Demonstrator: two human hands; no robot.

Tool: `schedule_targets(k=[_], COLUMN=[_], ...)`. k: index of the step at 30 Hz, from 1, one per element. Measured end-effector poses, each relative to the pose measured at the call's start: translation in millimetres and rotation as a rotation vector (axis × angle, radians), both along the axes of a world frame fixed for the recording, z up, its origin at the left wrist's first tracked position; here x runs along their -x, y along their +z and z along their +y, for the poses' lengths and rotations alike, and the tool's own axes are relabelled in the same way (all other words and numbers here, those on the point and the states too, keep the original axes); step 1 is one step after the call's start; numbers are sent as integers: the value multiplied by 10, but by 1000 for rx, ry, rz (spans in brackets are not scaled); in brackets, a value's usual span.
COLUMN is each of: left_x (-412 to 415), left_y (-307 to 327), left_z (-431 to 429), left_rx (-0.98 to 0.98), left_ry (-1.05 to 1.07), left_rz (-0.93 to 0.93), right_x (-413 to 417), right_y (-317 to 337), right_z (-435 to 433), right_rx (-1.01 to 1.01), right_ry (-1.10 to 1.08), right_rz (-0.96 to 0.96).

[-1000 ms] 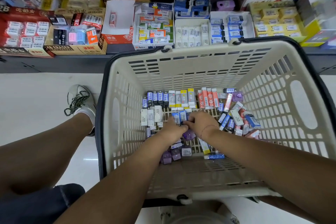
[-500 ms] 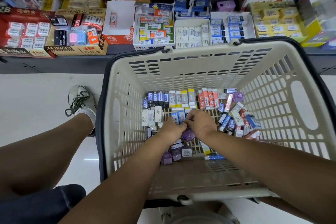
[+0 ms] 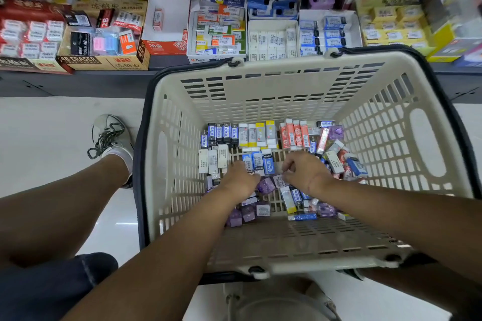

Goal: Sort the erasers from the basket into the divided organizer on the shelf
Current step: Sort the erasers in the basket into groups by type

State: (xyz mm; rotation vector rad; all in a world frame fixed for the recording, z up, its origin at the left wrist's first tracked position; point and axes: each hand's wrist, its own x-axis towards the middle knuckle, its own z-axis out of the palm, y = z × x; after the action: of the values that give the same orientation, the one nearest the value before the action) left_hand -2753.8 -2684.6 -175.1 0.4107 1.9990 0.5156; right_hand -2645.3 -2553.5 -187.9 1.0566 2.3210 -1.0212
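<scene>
Both grips are down in the cream plastic basket [image 3: 287, 81], which sits just in front of the dark shelf [image 3: 104, 81].

Left grip [image 3: 241, 177] is knuckles-up, with its fingers at the near ends of three blue-sleeved erasers [image 3: 258, 163] lying side by side mid-basket. Right grip [image 3: 303, 169] is just right of them, fingers curled down toward a white-labelled eraser [image 3: 279, 180]. I can't tell whether either grip actually holds anything, because the fingertips are hidden from this angle. The two grips are near each other but not touching. A purple eraser [image 3: 265, 186] shows in the gap between them.

Basket contents:
- **Far row, left to right:** black-and-blue erasers [image 3: 221, 133], white-and-yellow erasers [image 3: 258, 134], orange erasers [image 3: 294, 135], all packed side by side.
- **Left side:** white erasers [image 3: 214, 161] lined up just near of the black-and-blue ones.
- **Right side:** a loose heap of mixed erasers [image 3: 339, 161].
- **Near side:** more purple erasers [image 3: 243, 214], beside my left forearm.

The divided organizer [image 3: 216, 58] is on the shelf just beyond the basket's far rim. Its compartments are filled with orange-and-green, white and blue erasers.

Left of the organizer is an open red-and-white 2B box [image 3: 167, 44] with one eraser inside, then a cardboard 4B ERASER box [image 3: 80, 60]. My shoe [image 3: 112, 135] is on the pale floor [image 3: 39, 133], left of the basket.
</scene>
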Motion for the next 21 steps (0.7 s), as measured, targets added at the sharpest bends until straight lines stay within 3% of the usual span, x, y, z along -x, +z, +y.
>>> schedule_targets(k=[3, 7, 10, 16, 21], left_x=[-75, -284, -426, -547, -617], left_y=[-11, 11, -80, -123, -185], left_z=[-1, 72, 114, 166, 247], left_rx=[38, -28, 3, 43, 58], left_ry=[-251, -598, -758, -772, -680], left_rz=[112, -43, -45, -57, -57], right_x=[-213, -362, -369, -324, -337], right_y=[41, -18, -30, -28, -64], right_z=[142, 240, 273, 345, 392], right_rx=[-49, -30, 0, 53, 90], right_ry=[147, 393, 418, 436, 376], right_rz=[-62, -166, -154, -244, -178])
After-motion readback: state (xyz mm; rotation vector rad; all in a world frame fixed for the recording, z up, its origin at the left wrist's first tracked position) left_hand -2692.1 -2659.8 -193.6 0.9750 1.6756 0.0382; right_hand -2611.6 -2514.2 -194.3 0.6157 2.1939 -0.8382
